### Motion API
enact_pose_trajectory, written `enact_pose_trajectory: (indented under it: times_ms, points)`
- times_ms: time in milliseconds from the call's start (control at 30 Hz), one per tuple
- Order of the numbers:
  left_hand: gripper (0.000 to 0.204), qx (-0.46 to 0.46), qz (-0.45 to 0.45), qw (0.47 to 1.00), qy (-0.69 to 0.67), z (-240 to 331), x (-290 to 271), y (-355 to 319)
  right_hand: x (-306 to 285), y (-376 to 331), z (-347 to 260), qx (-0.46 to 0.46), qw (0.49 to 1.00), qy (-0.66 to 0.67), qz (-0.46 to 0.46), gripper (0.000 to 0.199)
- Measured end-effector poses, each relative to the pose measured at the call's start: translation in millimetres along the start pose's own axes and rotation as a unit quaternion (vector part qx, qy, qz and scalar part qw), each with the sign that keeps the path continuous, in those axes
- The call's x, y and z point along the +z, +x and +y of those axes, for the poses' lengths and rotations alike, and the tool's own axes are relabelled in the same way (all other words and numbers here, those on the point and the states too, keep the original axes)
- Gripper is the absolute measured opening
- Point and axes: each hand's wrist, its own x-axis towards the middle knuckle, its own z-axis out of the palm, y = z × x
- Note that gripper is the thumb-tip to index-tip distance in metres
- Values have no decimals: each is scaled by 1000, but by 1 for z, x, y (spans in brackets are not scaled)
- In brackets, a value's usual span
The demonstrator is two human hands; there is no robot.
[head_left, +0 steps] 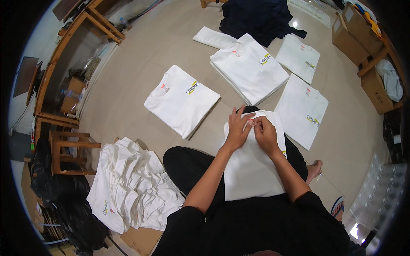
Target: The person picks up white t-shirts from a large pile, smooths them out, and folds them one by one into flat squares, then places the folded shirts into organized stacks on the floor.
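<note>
A folded white T-shirt (252, 170) lies across my lap. My left hand (237, 125) rests flat near its collar, fingers spread. My right hand (265, 133) pinches the small red and white neck label (250, 123) at the collar, and the fingers of both hands meet around it. Several other folded white T-shirts with a small chest print lie on the floor ahead: one (181, 100) at front left, a stack (250, 68) in the middle, another (302, 109) at right.
A heap of unfolded white T-shirts (128, 187) sits on cardboard at my left. A dark pile of garments (258, 17) lies at the back. Wooden stool (68, 153) and shelving stand left; cardboard boxes (354, 34) stand right.
</note>
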Motion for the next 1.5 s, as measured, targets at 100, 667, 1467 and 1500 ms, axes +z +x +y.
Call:
enact_pose_trajectory:
  times_ms: [100, 667, 1467, 1500]
  points:
    - [42, -35, -69, 995, 57, 7, 7, -6, -4, -2, 3, -36, 997, -70, -5, 11]
    - [40, -389, 143, 895, -163, -44, -6, -64, -86, -10, 83, 258, 964, -14, 64, 39]
    - [41, -392, 49, 918, -41, 19, -40, -126, -96, -80, 39, 278, 958, -65, 3, 44]
    - [41, -376, 47, 925, -11, 22, -40, -125, -95, -82, 35, 275, 960, -56, 13, 45]
